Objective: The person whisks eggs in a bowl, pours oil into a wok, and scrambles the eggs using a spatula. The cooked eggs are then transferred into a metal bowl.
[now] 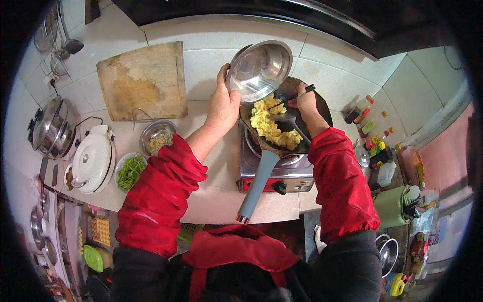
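My left hand grips a stainless steel bowl by its rim. The bowl is tilted above the wok, and its inside looks bare and shiny. In my right hand are dark chopsticks, slanting down towards the bowl's lower rim and the egg. Scrambled egg in yellow clumps lies along the left and front of the dark wok. A spatula rests in the wok, its handle leaning on the right rim. The wok sits on a gas stove, its blue-grey handle pointing towards me.
Left of the stove stand a metal bowl of chopped pale pieces, a bowl of cut green vegetables and a white lidded electric pan. A wooden cutting board leans on the tiles. Seasoning bottles line the right side.
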Available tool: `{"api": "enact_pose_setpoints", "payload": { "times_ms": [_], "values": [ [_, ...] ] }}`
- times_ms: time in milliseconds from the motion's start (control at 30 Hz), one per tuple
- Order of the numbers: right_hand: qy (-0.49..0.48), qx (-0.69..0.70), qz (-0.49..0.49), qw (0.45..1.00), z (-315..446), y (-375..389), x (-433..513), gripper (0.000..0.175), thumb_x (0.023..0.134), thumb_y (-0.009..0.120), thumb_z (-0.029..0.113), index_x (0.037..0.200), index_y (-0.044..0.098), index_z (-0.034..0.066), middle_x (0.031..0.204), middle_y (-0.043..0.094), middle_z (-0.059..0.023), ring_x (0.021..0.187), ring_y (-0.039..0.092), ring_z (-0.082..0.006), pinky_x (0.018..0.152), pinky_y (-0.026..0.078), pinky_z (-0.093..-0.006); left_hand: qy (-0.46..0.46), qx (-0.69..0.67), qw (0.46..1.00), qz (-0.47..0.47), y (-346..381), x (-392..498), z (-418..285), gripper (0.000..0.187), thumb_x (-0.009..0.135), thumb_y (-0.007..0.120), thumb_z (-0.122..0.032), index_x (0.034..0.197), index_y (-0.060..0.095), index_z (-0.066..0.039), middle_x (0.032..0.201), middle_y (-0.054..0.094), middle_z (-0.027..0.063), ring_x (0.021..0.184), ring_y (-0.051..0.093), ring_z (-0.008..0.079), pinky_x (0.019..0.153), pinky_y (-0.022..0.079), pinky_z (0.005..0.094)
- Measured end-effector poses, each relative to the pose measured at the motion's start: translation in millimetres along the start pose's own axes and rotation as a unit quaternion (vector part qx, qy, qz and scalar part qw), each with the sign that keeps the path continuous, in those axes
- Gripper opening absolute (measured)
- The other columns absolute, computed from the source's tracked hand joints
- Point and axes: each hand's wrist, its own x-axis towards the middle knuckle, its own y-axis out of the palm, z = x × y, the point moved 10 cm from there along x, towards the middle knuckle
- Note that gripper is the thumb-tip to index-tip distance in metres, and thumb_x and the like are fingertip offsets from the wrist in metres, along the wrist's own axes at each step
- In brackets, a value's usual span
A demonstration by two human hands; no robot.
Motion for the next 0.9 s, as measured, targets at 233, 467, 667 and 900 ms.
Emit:
{"api": "enact_pose_setpoints", "payload": {
  "times_ms": [233,467,667,900],
  "values": [
    [0.043,0.124,-0.158,0.979,-18.8,-10.5,-5.3,0.038,0.095,0.046,0.035,0.085,0.05,-0.0008,0.069,0.056,-0.013,0.048,0.059,-0.0243,0.045,0.056,-0.0363,0.068,-0.015,0.997,-0.025,-6.7,8.0,5.0,0.061,0.084,0.041,-0.006,0.141,0.019,-0.008,0.117,0.053,0.0291,0.097,0.057,0.0434,0.084,0.046,0.0459],
    [0.109,0.29,-0.141,0.94,-21.8,-21.7,-19.7,0.036,0.095,0.044,0.035,0.083,0.043,0.0013,0.069,0.054,-0.0183,0.055,0.062,-0.0306,0.053,0.06,-0.0439,0.006,0.04,0.999,-0.014,-16.9,25.9,34.2,0.064,0.083,0.042,-0.005,0.142,0.018,-0.009,0.097,0.059,0.0287,0.081,0.06,0.0419,0.073,0.047,0.0474],
    [0.067,0.304,-0.118,0.943,-0.5,-62.0,-22.7,0.037,0.097,0.04,0.037,0.084,0.042,0.0026,0.072,0.055,-0.0176,0.059,0.063,-0.031,0.052,0.06,-0.0423,-0.009,0.078,0.997,-0.011,-5.2,39.1,37.7,0.065,0.083,0.043,-0.005,0.142,0.016,-0.008,0.092,0.06,0.0289,0.079,0.061,0.0417,0.072,0.048,0.0476],
    [-0.04,0.338,-0.047,0.939,83.1,-100.6,-45.5,0.035,0.097,0.042,0.037,0.086,0.042,0.0041,0.077,0.052,-0.0169,0.062,0.064,-0.0336,0.058,0.06,-0.0445,-0.037,0.055,0.998,0.019,25.0,52.0,47.2,0.061,0.086,0.042,-0.003,0.14,0.013,-0.006,0.105,0.055,0.0293,0.077,0.063,0.036,0.066,0.052,0.0423]
  ]
}}
